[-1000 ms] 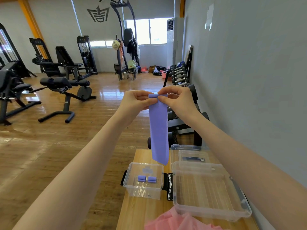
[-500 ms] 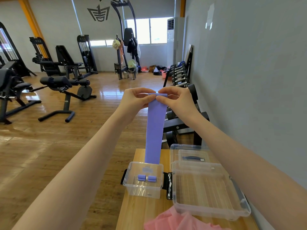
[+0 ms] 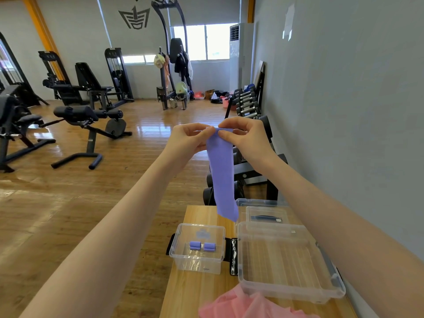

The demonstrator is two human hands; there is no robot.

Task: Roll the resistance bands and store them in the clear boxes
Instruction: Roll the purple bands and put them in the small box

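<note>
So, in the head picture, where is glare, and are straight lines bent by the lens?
Head view: the bright window is overexposed and reflects as glare on the glossy wooden floor; the wide-angle lens bows the grey wall and stretches both forearms near the edges; the hanging purple resistance band is sharp.

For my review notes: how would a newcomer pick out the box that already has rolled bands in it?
Find the wooden table by the grey wall. Near its left edge stands the small clear box, left of the wide shallow tray. It alone holds two purple rolls; the tray is bare.
</note>
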